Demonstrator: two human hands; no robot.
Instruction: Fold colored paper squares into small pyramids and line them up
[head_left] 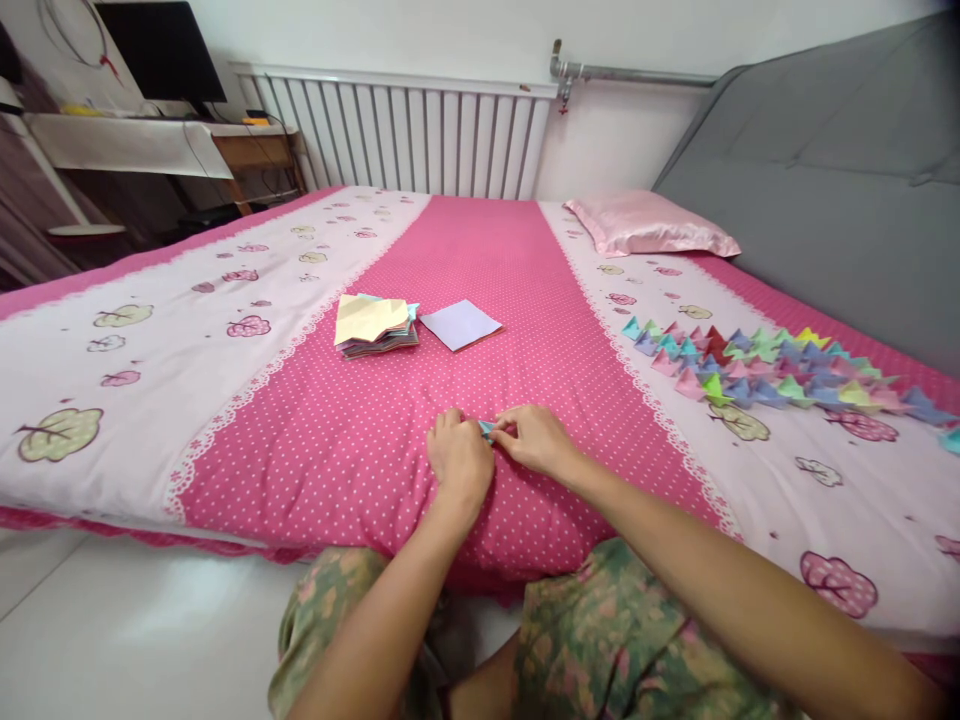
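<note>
My left hand [459,460] and my right hand [534,438] meet near the front edge of the bed [337,440], fingers pinched together on a small light-blue folded paper piece [487,429], of which only a corner shows. Both hands press it against the pink dotted sheet. Farther back lies a stack of coloured paper squares [373,325] with a yellow sheet on top, and beside it a single lilac sheet [460,324].
Several folded paper pieces in mixed colours lie in rows [780,372] on the right side of the bed. A pink pillow [649,224] rests by the grey headboard [825,180]. A white radiator [420,135] and a desk [150,140] stand behind.
</note>
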